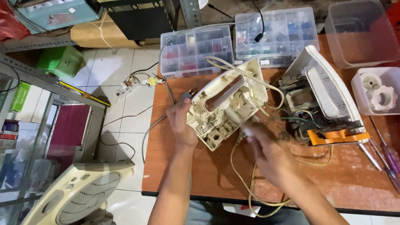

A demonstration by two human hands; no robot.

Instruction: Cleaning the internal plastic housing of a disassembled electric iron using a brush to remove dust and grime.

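2 halves of an opened appliance sit on your brown table (200,183), so the casing is already apart. The bigger half (323,102), white with an orange base, stands tilted toward the right edge with its motor and wiring exposed. The cream housing shell (227,106) is the piece you are working on; it lies near the middle of the table, inner side up, with its yellowish power cord (246,183) running down to the near edge. Judging by the loose wires, the internals are not yet sorted and nothing is closed back up.

Your left hand (181,121) reaches in from the near edge, forearm straight, and grips the shell's left rim, thumb on top, fingers clenched on that edge. Your right hand (266,150) comes in at an angle from the lower right and is blurred; it is at the shell's lower right corner beside the cord, but you cannot tell whether it holds anything.

2 clear parts organizers (237,41) line the far edge, and 2 screwdrivers (385,154) lie at the right edge.
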